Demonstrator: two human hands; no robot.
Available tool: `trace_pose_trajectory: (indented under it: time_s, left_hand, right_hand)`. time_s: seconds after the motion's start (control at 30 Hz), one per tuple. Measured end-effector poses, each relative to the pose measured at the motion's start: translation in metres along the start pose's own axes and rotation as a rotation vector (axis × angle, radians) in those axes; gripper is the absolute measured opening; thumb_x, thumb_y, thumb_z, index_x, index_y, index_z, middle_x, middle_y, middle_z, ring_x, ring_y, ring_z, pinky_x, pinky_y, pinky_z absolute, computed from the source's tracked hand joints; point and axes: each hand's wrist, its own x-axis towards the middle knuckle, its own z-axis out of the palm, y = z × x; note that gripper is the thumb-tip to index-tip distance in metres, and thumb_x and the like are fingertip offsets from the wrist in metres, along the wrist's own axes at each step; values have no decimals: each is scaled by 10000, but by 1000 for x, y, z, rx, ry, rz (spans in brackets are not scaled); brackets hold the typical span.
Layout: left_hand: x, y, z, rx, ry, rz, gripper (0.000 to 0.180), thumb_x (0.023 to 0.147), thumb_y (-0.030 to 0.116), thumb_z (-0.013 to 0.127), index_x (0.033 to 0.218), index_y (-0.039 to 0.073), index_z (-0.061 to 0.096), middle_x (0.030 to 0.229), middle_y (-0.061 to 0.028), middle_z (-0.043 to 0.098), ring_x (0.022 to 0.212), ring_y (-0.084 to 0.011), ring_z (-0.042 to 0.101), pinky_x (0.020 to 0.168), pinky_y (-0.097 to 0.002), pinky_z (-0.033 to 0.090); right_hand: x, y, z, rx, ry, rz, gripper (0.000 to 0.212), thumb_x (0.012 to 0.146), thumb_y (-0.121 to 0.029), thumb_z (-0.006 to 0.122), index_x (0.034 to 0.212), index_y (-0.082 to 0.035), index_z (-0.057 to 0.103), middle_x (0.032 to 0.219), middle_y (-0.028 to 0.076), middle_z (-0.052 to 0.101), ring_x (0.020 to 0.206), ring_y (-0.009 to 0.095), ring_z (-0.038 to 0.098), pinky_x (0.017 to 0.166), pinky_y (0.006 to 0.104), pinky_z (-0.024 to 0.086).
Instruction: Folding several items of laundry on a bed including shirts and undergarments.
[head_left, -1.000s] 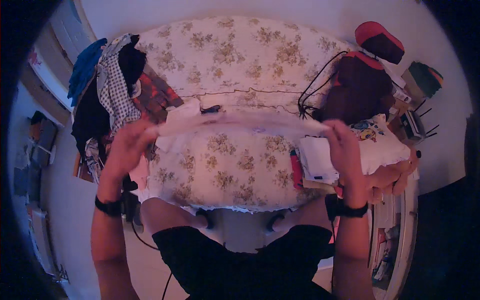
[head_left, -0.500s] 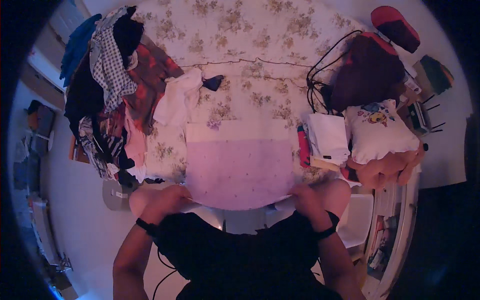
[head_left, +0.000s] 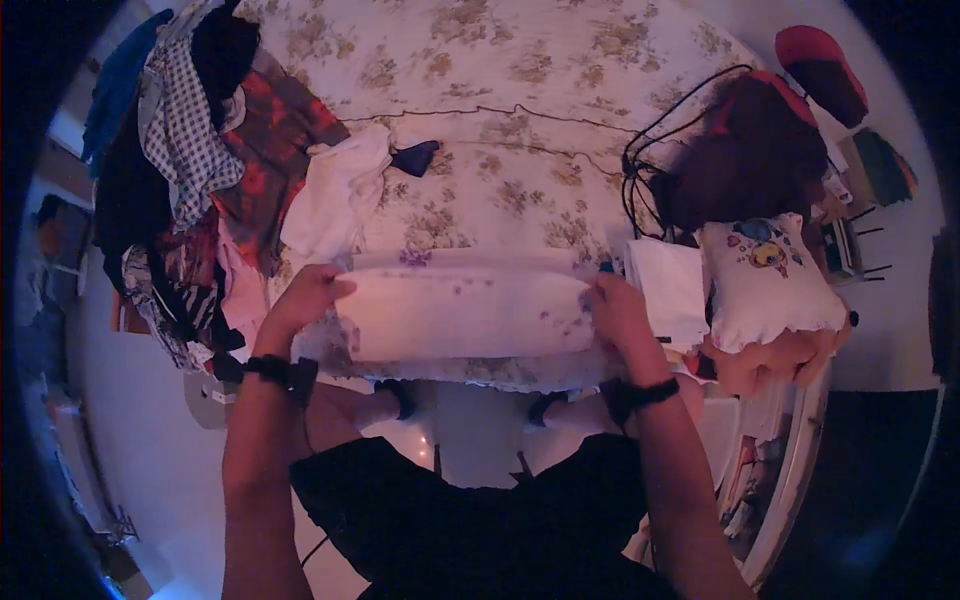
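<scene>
A thin pale pink cloth (head_left: 465, 312) with small purple flowers lies folded over on itself at the bed's near edge, its fold toward me. My left hand (head_left: 308, 300) pinches its left corner. At the opposite corner my right hand (head_left: 620, 308) is closed on the same edge. Between the two hands the cloth stretches fairly flat. Purple flower prints (head_left: 415, 258) show on the layer beneath, just beyond the held edge. A stack of folded white cloth (head_left: 668, 290) lies right beside my right hand.
A heap of mixed clothes, with a checked shirt (head_left: 185, 120), covers the left; a white garment (head_left: 330, 195) and dark cloth (head_left: 415, 158) lie nearby. At right are black cables (head_left: 635, 165), a dark bag (head_left: 750, 150), a small pillow (head_left: 770, 285) and a red cap (head_left: 820, 75). Flowered bedspread (head_left: 480, 75) spreads underneath.
Both hands have moved forward from near my knees, carrying the cloth's near edge up and over. The cloth now lies folded with its paler side showing.
</scene>
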Motion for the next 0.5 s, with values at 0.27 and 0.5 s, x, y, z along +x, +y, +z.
trace_pose_trajectory:
  time_s: [0.27, 0.5]
  left_hand:
    - [83, -39, 44, 262, 257, -93, 423, 810, 264, 706, 1113, -31, 729, 1037, -285, 719, 992, -446, 693, 895, -460, 546]
    - [78, -31, 56, 331, 416, -271, 463, 808, 307, 716, 1144, -12, 714, 1128, -282, 707, 1088, -438, 680, 952, -472, 537]
  right_hand:
    - [84, 36, 80, 15, 191, 31, 241, 860, -105, 655, 1074, -15, 721, 1017, 242, 705, 978, 423, 677, 893, 502, 532]
    - [73, 38, 99, 93, 312, 26, 217, 904, -112, 671, 1093, -20, 726, 1006, 204, 669, 945, 354, 648, 907, 433, 516]
